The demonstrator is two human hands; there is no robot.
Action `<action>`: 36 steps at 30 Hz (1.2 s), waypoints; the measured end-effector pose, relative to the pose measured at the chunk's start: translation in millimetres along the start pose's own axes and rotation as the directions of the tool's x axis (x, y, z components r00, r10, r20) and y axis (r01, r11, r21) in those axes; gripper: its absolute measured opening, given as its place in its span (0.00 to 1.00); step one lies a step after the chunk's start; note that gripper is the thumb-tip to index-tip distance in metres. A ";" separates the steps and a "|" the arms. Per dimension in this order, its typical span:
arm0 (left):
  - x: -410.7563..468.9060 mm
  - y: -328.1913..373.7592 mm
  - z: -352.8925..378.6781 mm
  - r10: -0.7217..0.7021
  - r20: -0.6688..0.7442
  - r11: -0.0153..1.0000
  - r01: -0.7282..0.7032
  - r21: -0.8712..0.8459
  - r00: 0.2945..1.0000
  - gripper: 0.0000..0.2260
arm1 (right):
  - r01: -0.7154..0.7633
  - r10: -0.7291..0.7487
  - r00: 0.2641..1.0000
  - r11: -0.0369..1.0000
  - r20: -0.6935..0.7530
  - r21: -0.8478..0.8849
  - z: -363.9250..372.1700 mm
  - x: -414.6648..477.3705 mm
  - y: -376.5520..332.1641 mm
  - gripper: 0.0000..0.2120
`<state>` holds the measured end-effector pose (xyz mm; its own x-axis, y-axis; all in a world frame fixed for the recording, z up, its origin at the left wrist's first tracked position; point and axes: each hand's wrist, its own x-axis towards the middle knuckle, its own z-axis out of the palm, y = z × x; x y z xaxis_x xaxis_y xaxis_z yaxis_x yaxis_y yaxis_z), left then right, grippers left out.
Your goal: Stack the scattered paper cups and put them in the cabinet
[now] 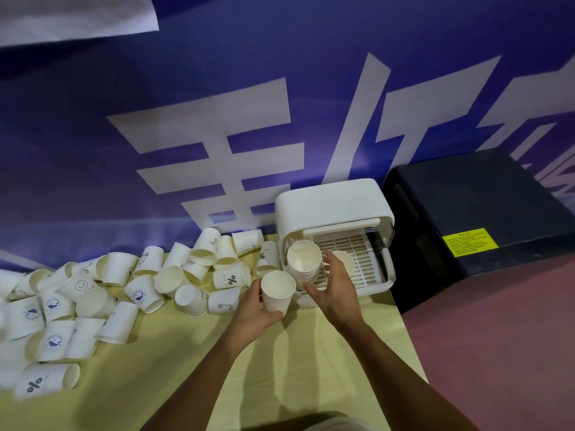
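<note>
Loose paper cups point(130, 287) are lying heaped across the left, crowding right up to the white cabinet point(333, 206), whose door is standing open. A black box point(482, 206) is sitting just beside it. Yellow cloth point(174, 368) is covering the table, a blue banner point(155, 104) is hanging behind, and reddish floor point(497, 353) is showing on the right. The left hand point(255, 312) is gripping a single cup point(278, 290) upright. The right hand point(334, 287) is cupping a stack point(303, 262) at the cabinet's slatted tray point(361, 250), fingers half-curled; whether they are actually gripping it, I cannot tell.
</note>
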<state>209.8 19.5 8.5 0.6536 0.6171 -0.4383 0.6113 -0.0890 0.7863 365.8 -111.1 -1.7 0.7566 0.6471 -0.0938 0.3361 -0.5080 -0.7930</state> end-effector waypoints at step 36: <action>35.7 33.9 38.8 0.058 -0.106 0.997 -0.051 0.064 0.993 0.41 | -0.072 0.047 0.957 0.995 -0.287 -0.076 -26.6 2.6 18.6 0.38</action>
<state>271.2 8.2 2.6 0.6368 0.6902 -0.3436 0.6047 -0.1706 0.7780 388.9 -134.0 -0.6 0.9006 0.4321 0.0457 0.3228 -0.5949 -0.7361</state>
